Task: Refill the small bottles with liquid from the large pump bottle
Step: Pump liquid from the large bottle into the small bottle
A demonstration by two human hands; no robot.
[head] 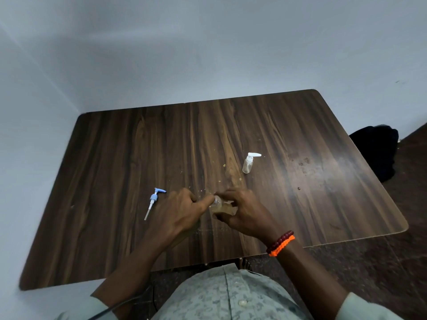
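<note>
Two hands meet mid-table: right hand (245, 211) wraps a small bottle (222, 207), left hand (182, 211) pinches its neck. Blue pump (153, 201) lies left; capped bottle (249, 163) farther right.

Dim, soft picture; glare on the table (335, 172) at right, wide-angle bending at edges.

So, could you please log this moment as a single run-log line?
left hand: fingers at bottle neck | right hand: holding small bottle | blue pump head: lying on table, left | capped small bottle: upright, beyond hands
</note>
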